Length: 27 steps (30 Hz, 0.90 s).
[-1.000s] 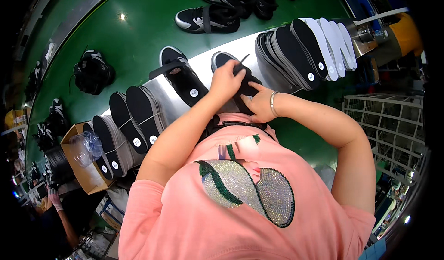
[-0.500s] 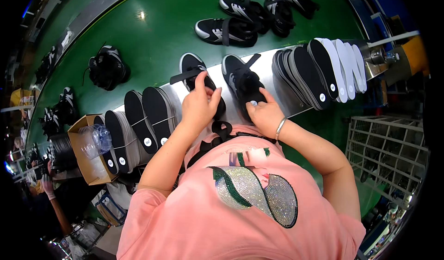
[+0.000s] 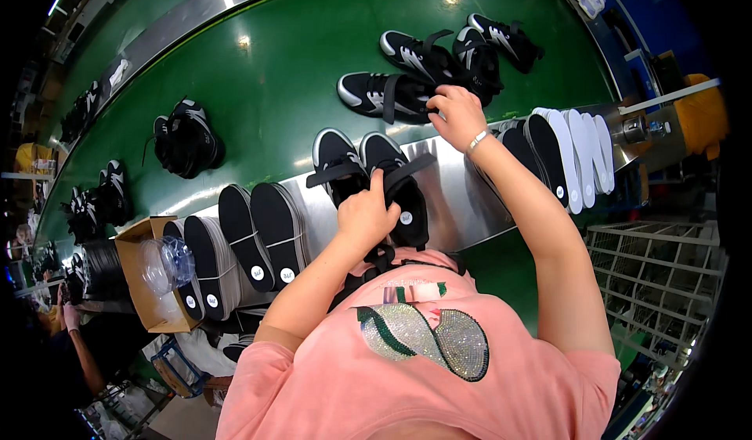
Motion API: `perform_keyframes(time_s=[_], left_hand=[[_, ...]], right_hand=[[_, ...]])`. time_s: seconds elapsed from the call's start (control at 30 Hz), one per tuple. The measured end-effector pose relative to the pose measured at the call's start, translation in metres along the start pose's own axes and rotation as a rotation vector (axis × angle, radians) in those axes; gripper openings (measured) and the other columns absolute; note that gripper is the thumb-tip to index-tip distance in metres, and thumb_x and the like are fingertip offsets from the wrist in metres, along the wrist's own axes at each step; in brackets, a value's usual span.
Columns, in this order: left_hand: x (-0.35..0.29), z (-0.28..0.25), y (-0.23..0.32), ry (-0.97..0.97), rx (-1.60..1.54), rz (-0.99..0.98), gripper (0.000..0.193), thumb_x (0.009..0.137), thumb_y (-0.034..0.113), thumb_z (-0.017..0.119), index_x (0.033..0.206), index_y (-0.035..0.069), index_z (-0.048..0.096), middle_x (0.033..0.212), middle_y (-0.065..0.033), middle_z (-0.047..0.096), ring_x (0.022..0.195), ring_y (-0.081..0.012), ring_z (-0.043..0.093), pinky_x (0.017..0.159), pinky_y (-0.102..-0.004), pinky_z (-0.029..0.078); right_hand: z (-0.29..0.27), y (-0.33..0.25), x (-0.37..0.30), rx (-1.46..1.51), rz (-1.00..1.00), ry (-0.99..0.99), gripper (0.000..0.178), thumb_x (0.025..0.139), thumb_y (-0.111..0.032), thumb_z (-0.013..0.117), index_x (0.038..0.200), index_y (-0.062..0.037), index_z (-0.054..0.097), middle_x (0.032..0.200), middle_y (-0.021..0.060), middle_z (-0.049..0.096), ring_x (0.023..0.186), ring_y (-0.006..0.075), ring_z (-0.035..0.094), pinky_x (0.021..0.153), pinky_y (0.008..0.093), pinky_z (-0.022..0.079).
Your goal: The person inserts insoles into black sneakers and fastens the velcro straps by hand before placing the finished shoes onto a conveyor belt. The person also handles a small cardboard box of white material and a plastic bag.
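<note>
Two black shoes with white toe rims [image 3: 335,156] lie side by side on the steel ledge [image 3: 458,201] in front of me. My left hand [image 3: 366,214] grips them at the heels, thumb up between the two. My right hand [image 3: 458,115], with a bracelet on its wrist, reaches out over the ledge. Its fingers close on the heel end of a black and white shoe [image 3: 376,94] that lies on the green belt [image 3: 274,72].
Rows of black-topped insoles [image 3: 258,236] lean on the ledge to the left, black and white ones [image 3: 576,154] to the right. More black shoes [image 3: 186,136] [image 3: 486,42] lie on the belt. A cardboard box [image 3: 133,287], a wire basket [image 3: 658,275], and another person's hand [image 3: 70,315] are nearby.
My right hand has left the pair on the ledge and gone up to a shoe on the belt. My left hand has stayed on the pair.
</note>
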<state>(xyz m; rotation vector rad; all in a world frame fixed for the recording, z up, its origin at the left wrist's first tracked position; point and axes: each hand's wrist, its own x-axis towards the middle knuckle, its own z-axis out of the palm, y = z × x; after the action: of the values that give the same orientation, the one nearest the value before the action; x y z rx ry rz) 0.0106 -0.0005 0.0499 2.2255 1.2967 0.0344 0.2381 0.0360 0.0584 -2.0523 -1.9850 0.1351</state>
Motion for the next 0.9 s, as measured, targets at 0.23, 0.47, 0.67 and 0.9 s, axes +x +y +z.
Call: perform_keyframes(time_s=[0.23,0.47,0.67,0.9], left_hand=[[0.031,-0.035,-0.025,0.150,-0.076,-0.065,0.048,0.069,0.022,0.055,0.113,0.007,0.044,0.066,-0.0229,0.058,0.061,-0.0388,0.058,0.060,-0.0481,0.047],[0.104,-0.092,-0.082,0.323,-0.047,-0.193,0.070,0.075,0.022,0.058,0.132,0.010,0.021,0.094,-0.0228,0.058,0.086,-0.0382,0.056,0.077,-0.0429,0.044],[0.076,-0.054,-0.055,0.617,-0.218,0.126,0.051,0.075,0.016,0.059,0.119,0.000,0.039,0.107,-0.0180,0.051,0.101,-0.0324,0.047,0.086,-0.0398,0.037],[0.001,0.039,0.000,0.220,-0.408,0.272,0.075,0.068,0.036,0.068,0.123,-0.002,0.033,0.116,-0.0245,0.040,0.108,-0.0359,0.039,0.091,-0.0414,0.031]], right_hand=[[0.046,0.067,0.050,-0.109,0.231,-0.362,0.042,0.062,-0.034,0.071,0.102,-0.0237,0.060,0.131,0.0140,0.033,0.122,0.0307,0.028,0.094,0.0427,0.035],[0.039,0.047,0.056,0.143,0.487,-0.186,0.047,0.064,-0.041,0.069,0.096,-0.0072,0.063,0.099,0.0155,0.058,0.095,0.0304,0.053,0.084,0.0359,0.043],[-0.010,0.004,0.001,0.192,0.363,-0.071,0.046,0.064,-0.039,0.068,0.088,-0.0003,0.063,0.084,0.0197,0.060,0.081,0.0326,0.058,0.074,0.0369,0.045],[-0.015,-0.068,-0.130,-0.019,0.192,-0.182,0.027,0.069,-0.034,0.064,0.081,-0.0103,0.061,0.096,0.0119,0.054,0.090,0.0285,0.051,0.065,0.0368,0.048]])
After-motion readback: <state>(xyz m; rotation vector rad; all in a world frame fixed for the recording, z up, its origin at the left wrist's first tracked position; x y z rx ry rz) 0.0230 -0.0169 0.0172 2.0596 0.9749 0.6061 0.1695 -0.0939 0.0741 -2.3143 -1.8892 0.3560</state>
